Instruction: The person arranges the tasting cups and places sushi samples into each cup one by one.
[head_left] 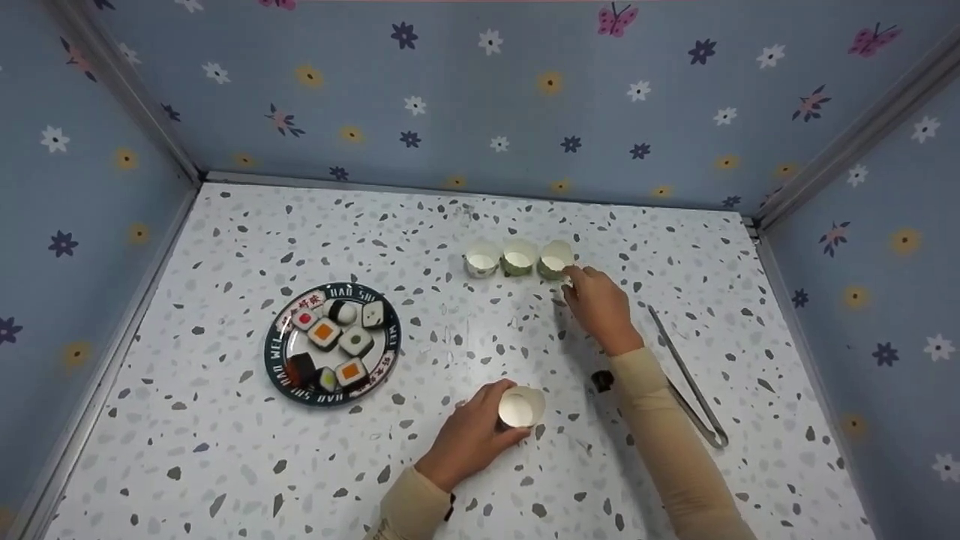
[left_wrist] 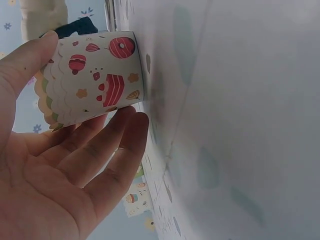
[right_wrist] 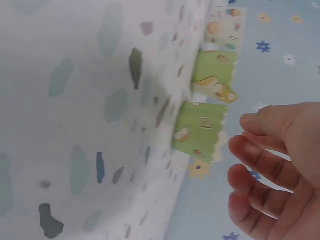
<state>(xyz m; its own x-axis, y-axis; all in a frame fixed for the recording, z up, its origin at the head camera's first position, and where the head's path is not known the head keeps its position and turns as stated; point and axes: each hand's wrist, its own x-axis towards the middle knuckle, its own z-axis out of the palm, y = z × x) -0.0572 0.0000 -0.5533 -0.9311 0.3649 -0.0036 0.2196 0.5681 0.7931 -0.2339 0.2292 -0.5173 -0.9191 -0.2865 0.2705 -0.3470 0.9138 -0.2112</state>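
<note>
My left hand (head_left: 469, 435) holds a white paper baking cup (head_left: 521, 407) at the table's front middle, thumb on one side and fingers on the other. In the left wrist view this cup (left_wrist: 102, 75) shows red cake and doughnut prints and a scalloped rim; its base is at the tabletop. My right hand (head_left: 600, 307) is beside the rightmost of three paper cups in a row, a green one (right_wrist: 200, 127). Its fingers are loosely bent with nothing between them, a little apart from that cup. The middle cup (right_wrist: 215, 72) is also green, the left one (head_left: 481, 262) whitish.
A round plate with a dark green rim (head_left: 273, 349) stands at the left, bearing several sushi pieces (head_left: 325, 332). Metal tongs (head_left: 701, 401) lie on the speckled table (head_left: 420, 240), partly behind the right forearm. Flower-patterned walls (head_left: 450, 90) enclose the back and sides.
</note>
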